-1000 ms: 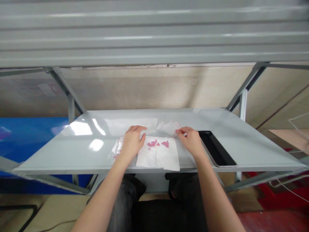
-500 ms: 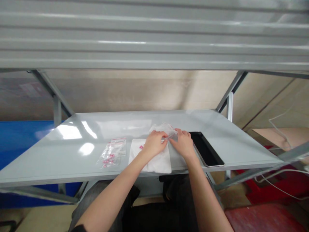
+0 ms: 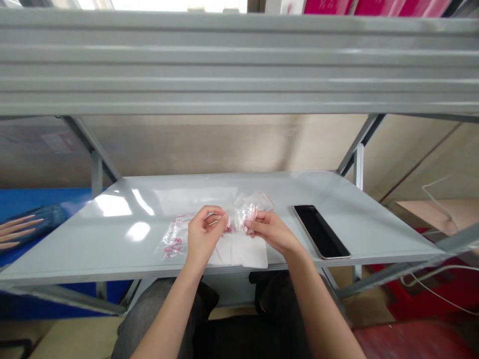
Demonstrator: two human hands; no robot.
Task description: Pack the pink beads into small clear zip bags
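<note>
A clear zip-lock bag [image 3: 245, 215] with a red-lined edge is gripped between the thumb and fingers of my right hand [image 3: 272, 230]. To its left, the fingertips of my left hand [image 3: 206, 233] are pinched together; what they hold is too small to make out. Small pink pieces [image 3: 228, 230] show just below those fingertips. Both hands are above a white cloth or paper sheet [image 3: 250, 253], partly covered by them. Left of my left hand lies another clear bag [image 3: 175, 238] with several pink pieces in it. More clear plastic [image 3: 264, 200] lies behind the held bag.
A black shallow tray [image 3: 322, 233] lies on the grey tabletop [image 3: 374, 224], right of my right hand. A ribbed grey shelf [image 3: 239, 75] spans overhead. At far left, another person's hand [image 3: 18, 232] is over a blue surface.
My hands were close together over the plastic bags; now they are apart, with one bag raised in the right hand and the left hand moved left. Another person's hand has appeared at far left.
</note>
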